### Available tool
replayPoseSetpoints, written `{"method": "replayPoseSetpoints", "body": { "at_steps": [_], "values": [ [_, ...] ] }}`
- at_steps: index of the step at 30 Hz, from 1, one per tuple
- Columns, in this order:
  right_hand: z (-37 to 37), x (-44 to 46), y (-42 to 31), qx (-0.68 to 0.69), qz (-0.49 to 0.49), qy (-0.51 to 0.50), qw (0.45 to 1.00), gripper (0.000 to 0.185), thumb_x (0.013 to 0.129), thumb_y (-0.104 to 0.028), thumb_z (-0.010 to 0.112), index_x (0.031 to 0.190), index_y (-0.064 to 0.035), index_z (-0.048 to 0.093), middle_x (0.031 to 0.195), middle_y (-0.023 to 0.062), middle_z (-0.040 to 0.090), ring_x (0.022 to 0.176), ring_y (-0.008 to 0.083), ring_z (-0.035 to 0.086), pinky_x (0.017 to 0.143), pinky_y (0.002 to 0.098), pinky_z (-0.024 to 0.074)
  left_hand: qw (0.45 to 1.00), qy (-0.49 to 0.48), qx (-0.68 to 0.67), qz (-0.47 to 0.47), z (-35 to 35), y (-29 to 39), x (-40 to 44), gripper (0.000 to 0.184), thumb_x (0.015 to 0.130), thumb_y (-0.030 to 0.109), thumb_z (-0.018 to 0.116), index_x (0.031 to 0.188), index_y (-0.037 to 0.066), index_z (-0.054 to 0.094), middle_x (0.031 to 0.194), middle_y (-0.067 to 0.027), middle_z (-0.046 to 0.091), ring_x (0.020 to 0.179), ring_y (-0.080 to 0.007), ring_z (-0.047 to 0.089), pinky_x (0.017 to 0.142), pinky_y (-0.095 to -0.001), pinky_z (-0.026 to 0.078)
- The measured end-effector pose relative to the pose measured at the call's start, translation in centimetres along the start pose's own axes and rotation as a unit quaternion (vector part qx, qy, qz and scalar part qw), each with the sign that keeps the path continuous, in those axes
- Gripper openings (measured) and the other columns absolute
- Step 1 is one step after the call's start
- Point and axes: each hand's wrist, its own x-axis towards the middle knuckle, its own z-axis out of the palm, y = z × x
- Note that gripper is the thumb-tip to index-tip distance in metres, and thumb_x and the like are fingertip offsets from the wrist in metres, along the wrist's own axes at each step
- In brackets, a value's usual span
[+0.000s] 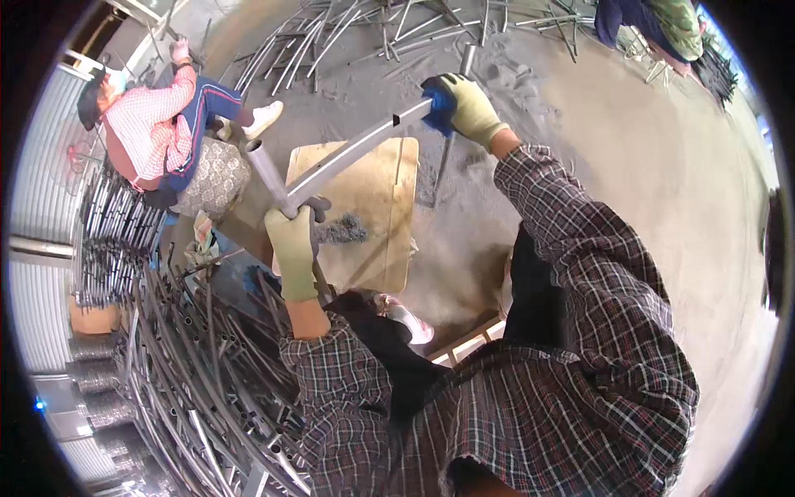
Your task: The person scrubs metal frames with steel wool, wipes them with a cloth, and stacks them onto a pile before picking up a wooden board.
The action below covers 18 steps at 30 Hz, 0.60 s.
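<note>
A grey metal frame is held up at a slant in front of me, with a round tube end standing up at its left and another at its right. My left hand, in a pale glove with dark fingers, is closed round the frame's lower left corner. At the upper right end, my right hand grips the frame, a blue patch showing on the glove's fingers. Below the frame lies a tan board bearing a small heap of dark filings.
At the upper left a person sits on a patterned sack. Many metal tubes are piled at the lower left, and more rods lie at the top. Another person is at the upper right.
</note>
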Motion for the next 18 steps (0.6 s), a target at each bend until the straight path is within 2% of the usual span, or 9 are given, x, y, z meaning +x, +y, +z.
{"method": "replayPoseSetpoints", "body": {
  "at_steps": [3, 5, 7, 9, 11, 13, 15, 17, 18],
  "values": [
    [0.6, -0.7, -3.8, 0.108, 0.007, 0.05, 0.993, 0.044, 0.07, -0.003, 0.064, 0.114, -0.0101, 0.063, 0.108, 0.0137, 0.064, 0.104, 0.0343, 0.059, 0.091, 0.0415, 0.0476, 0.999, 0.011, 0.004, 0.049, -0.1, -0.2, 0.0, 0.018, 0.075, -0.005, 0.047, 0.073, -0.004, 0.064, 0.073, -0.0117, 0.068, 0.054, -0.0094, 0.051, 0.051, -0.023, 0.038],
    [-1.7, -1.5, -9.8, 0.093, -0.175, 0.052, 0.979, 0.052, 0.069, 0.0, 0.06, 0.119, -0.0101, 0.06, 0.116, 0.0144, 0.059, 0.108, 0.0372, 0.056, 0.094, 0.042, 0.0457, 0.999, 0.016, -0.005, 0.046, 0.5, 0.1, -0.2, 0.017, 0.075, -0.005, 0.047, 0.072, -0.004, 0.064, 0.073, -0.0115, 0.068, 0.054, -0.0095, 0.051, 0.051, -0.0233, 0.039],
    [-1.1, -1.8, -6.9, 0.044, -0.149, 0.015, 0.988, 0.055, 0.07, -0.004, 0.064, 0.124, -0.0117, 0.056, 0.114, 0.0137, 0.059, 0.107, 0.0368, 0.057, 0.095, 0.0426, 0.0448, 0.998, 0.005, 0.004, 0.058, 0.1, -0.6, -0.1, 0.018, 0.076, -0.004, 0.047, 0.074, -0.003, 0.065, 0.072, -0.0106, 0.067, 0.053, -0.0087, 0.051, 0.049, -0.0233, 0.037],
    [-0.4, -1.5, -3.2, -0.002, -0.052, 0.011, 0.999, 0.05, 0.073, -0.011, 0.067, 0.122, -0.0141, 0.057, 0.113, 0.0134, 0.059, 0.104, 0.0352, 0.058, 0.087, 0.0433, 0.0492, 0.998, 0.012, 0.036, 0.043, -0.3, -0.1, -0.3, 0.018, 0.075, -0.003, 0.047, 0.075, -0.003, 0.065, 0.07, -0.0102, 0.067, 0.053, -0.0082, 0.05, 0.049, -0.0232, 0.037],
    [-1.1, -0.5, 0.0, -0.009, -0.03, -0.029, 0.999, 0.048, 0.073, -0.009, 0.066, 0.12, -0.0137, 0.058, 0.111, 0.0137, 0.06, 0.102, 0.0352, 0.059, 0.083, 0.0434, 0.0505, 0.999, 0.027, 0.015, 0.021, -0.4, 0.2, -0.4, 0.018, 0.075, -0.004, 0.046, 0.076, -0.004, 0.065, 0.07, -0.0112, 0.066, 0.054, -0.0091, 0.051, 0.05, -0.0231, 0.038],
    [0.6, -0.8, -0.2, -0.024, -0.005, 0.035, 0.999, 0.046, 0.073, -0.006, 0.065, 0.118, -0.0104, 0.059, 0.108, 0.0156, 0.06, 0.102, 0.0354, 0.059, 0.088, 0.0426, 0.0486, 1.0, 0.0, 0.006, -0.003, -1.2, -0.7, -0.1, 0.021, 0.075, -0.008, 0.045, 0.08, -0.006, 0.066, 0.071, -0.0117, 0.066, 0.058, -0.0107, 0.055, 0.051, -0.0238, 0.04],
    [-0.2, -1.5, -5.0, 0.045, 0.036, 0.06, 0.997, 0.052, 0.07, -0.001, 0.064, 0.121, -0.0095, 0.058, 0.11, 0.0166, 0.059, 0.107, 0.0351, 0.057, 0.092, 0.041, 0.0469, 1.0, 0.004, 0.002, 0.013, -0.9, -0.6, -0.2, 0.02, 0.076, -0.007, 0.046, 0.08, -0.006, 0.066, 0.072, -0.0123, 0.066, 0.059, -0.0108, 0.055, 0.052, -0.0243, 0.041],
    [0.0, -2.2, -9.0, 0.025, -0.114, 0.015, 0.993, 0.064, 0.068, 0.002, 0.062, 0.13, -0.0125, 0.053, 0.123, 0.0148, 0.055, 0.115, 0.0343, 0.053, 0.099, 0.0437, 0.0433, 1.0, 0.011, -0.001, 0.028, -0.2, -0.4, -0.4, 0.02, 0.075, -0.006, 0.046, 0.077, -0.005, 0.065, 0.072, -0.0121, 0.066, 0.057, -0.0102, 0.053, 0.051, -0.024, 0.039],
    [0.1, -2.0, -8.8, 0.045, -0.127, 0.017, 0.991, 0.065, 0.068, 0.0, 0.065, 0.131, -0.0136, 0.052, 0.124, 0.014, 0.054, 0.116, 0.0343, 0.053, 0.1, 0.0442, 0.0424, 0.999, 0.015, -0.001, 0.036, 0.2, 0.0, -0.5, 0.02, 0.074, -0.004, 0.046, 0.073, -0.005, 0.065, 0.071, -0.0117, 0.066, 0.055, -0.0095, 0.051, 0.049, -0.0235, 0.036]
  ]
}}
